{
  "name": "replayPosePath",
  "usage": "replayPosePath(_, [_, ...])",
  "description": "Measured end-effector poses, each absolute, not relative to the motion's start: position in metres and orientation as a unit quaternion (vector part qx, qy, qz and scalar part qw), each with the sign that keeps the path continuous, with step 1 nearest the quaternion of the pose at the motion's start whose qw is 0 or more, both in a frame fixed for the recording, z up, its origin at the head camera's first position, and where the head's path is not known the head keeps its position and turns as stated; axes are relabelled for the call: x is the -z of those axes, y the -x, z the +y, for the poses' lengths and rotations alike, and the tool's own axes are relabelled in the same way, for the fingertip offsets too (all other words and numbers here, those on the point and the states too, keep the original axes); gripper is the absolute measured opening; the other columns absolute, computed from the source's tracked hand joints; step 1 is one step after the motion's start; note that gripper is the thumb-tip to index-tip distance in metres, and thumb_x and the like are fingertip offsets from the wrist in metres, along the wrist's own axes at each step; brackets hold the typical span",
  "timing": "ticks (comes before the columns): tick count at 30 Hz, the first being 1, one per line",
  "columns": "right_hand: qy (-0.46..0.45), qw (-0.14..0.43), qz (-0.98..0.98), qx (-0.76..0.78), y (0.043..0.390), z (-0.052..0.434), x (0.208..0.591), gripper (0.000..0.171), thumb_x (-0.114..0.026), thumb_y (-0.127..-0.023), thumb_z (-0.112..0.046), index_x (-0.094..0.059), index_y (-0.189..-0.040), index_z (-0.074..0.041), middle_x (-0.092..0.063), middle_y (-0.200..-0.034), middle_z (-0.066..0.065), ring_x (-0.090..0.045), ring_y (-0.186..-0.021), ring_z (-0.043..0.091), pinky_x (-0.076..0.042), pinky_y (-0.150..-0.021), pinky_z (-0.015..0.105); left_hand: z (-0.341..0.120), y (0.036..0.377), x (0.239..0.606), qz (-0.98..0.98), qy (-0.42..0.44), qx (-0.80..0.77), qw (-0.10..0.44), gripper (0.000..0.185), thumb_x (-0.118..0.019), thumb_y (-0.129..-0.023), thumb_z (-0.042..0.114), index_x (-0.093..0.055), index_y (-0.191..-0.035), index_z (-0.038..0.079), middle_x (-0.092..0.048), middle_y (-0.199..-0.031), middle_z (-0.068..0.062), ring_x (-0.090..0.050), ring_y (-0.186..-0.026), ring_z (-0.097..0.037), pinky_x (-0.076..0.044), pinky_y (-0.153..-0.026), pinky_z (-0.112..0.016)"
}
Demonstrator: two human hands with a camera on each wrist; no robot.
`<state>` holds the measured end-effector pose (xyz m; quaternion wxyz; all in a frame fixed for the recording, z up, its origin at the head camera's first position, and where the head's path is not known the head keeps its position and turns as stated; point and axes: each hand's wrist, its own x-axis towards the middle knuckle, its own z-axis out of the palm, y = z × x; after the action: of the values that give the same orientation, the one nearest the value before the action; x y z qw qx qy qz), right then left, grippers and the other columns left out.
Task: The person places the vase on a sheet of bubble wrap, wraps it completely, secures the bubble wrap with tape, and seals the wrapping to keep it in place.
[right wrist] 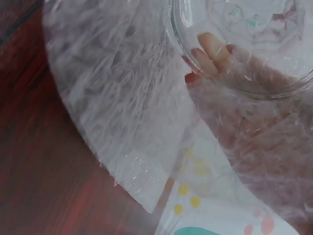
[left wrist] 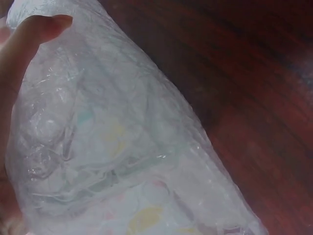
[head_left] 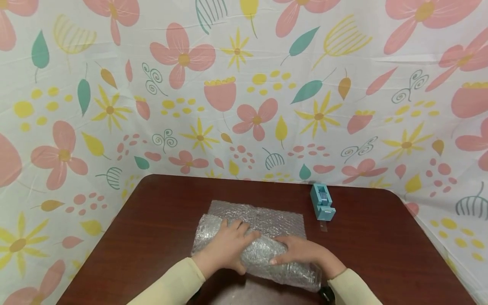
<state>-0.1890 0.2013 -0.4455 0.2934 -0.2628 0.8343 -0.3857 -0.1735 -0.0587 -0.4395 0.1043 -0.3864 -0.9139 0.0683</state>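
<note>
Sleeves: pale cream cuffs (head_left: pixel 179 281) at the near edge of the head view, one on each forearm, the right one beside a dark band at the wrist.
Left hand (head_left: pixel 225 248): laid on top of the bundle's left half, fingers fairly straight and slightly spread, pointing away and to the right, pressing down; in the left wrist view the thumb (left wrist: pixel 34 34) curves along the wrap's edge.
Right hand (head_left: pixel 301 250): laid on the bundle's right half, fingers together and pointing left toward the other hand, flat on the wrap; whether the thumb curls under cannot be told.
Bubble-wrap bundle (head_left: pixel 259 254): a rolled, clear parcel lying crosswise near the front edge of the table, under both hands.
Glass item (right wrist: pixel 234 49): a round clear rim seen through the wrap in the right wrist view, with fingertips showing through it; its full form is hidden.
Loose sheet (head_left: pixel 263 218): the unrolled part of the wrap, flat on the table just beyond the bundle and joined to it.
Table (head_left: pixel 152 228): dark reddish-brown wood, rounded far corners.
Tape dispenser (head_left: pixel 322 202): light blue, standing at the far right of the sheet, apart from it, a short clear strip at its near end.
Backdrop (head_left: pixel 244 84): white cloth with pink flowers, yellow blooms and teal leaves, behind and to both sides.
</note>
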Motion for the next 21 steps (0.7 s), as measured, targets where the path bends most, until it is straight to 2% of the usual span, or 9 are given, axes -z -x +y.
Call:
replayPosePath(3, [0.248,0.303,0.844,0.368,0.191,0.202,0.445,0.073,-0.069,-0.092,-0.054,-0.058,-0.142,-0.001,-0.066,-0.136,0.016,-0.063,-0.124,0.034,-0.054,-0.102,0.05,-0.057,0.177,0.437,-0.919,0.382,-0.062,0.075,0.1,-0.09,-0.056,0.067,-0.054,-0.143,0.033,-0.066,-0.137,-0.004,-0.061,-0.127,-0.027,-0.054,-0.099,-0.06])
replayPosePath(8, [0.204,0.327,0.849,0.361,0.194,0.203,0.442,0.083,-0.046,-0.102,-0.062,-0.043,-0.152,0.004,-0.045,-0.156,0.027,-0.04,-0.147,0.05,-0.035,-0.117,0.067,-0.055,0.18,0.433,-0.922,0.378,-0.061,0.05,0.098,-0.089,-0.058,0.066,-0.054,-0.144,0.034,-0.065,-0.139,-0.004,-0.06,-0.129,-0.027,-0.053,-0.1,-0.06])
replayPosePath(13, [0.173,0.346,0.841,0.378,0.198,0.202,0.438,0.08,-0.026,-0.108,-0.058,-0.034,-0.157,0.004,-0.033,-0.163,0.028,-0.026,-0.154,0.051,-0.023,-0.123,0.069,-0.055,0.181,0.434,-0.922,0.378,-0.069,0.054,0.1,-0.088,-0.058,0.068,-0.053,-0.145,0.034,-0.066,-0.137,-0.002,-0.06,-0.128,-0.025,-0.053,-0.101,-0.056])
replayPosePath(21, [0.179,0.351,0.847,0.357,0.205,0.199,0.437,0.075,-0.02,-0.109,-0.055,-0.039,-0.156,0.001,-0.035,-0.164,0.024,-0.027,-0.155,0.047,-0.023,-0.124,0.066,-0.055,0.182,0.433,-0.919,0.384,-0.076,0.051,0.099,-0.086,-0.061,0.069,-0.053,-0.146,0.029,-0.065,-0.135,-0.002,-0.058,-0.127,-0.025,-0.053,-0.103,-0.057])
